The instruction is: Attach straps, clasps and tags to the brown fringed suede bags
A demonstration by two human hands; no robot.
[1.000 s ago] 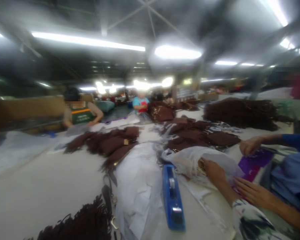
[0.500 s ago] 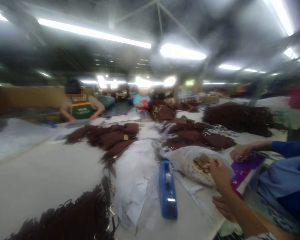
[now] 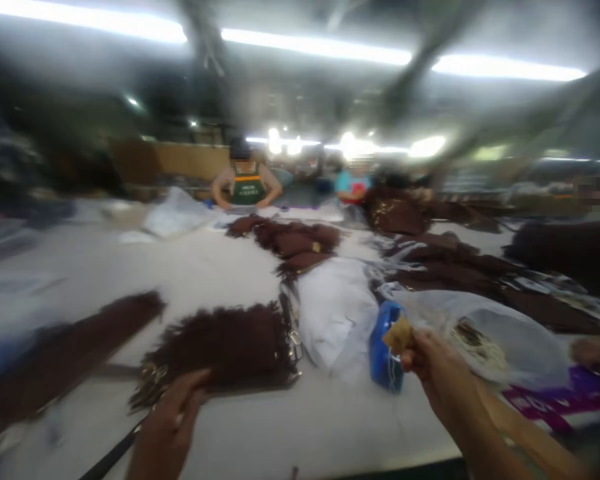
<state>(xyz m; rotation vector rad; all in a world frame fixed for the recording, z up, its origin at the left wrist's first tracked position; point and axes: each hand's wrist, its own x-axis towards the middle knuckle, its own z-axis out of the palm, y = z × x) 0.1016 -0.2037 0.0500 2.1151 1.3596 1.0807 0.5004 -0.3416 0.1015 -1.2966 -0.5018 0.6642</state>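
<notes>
My right hand (image 3: 433, 373) pinches a small brown card tag (image 3: 399, 335) with a pale string hanging from it. The tag is held in front of a blue tape dispenser (image 3: 380, 350) and partly covers it. My left hand (image 3: 173, 413) is at the near edge of a dark brown fringed bag (image 3: 230, 343). Its fingers look stretched out and apart, slightly blurred; whether they touch the bag I cannot tell. Gold-coloured metal rings and clasps show at the bag's ends, and a dark strap (image 3: 113, 453) runs beside my left wrist.
Beside my right hand lies a clear plastic bag (image 3: 525, 347) of strings and tags. Another brown bag (image 3: 75, 360) lies at left. White sheets in plastic (image 3: 333, 313) and brown pieces (image 3: 295, 240) cover the middle. A co-worker's hand (image 3: 595, 353) is at right; two people stand across the table.
The view has swung left. My right hand has drawn the tag out of the plastic bag and moved left. My left hand has gone from below my right arm to the fringed bag.
</notes>
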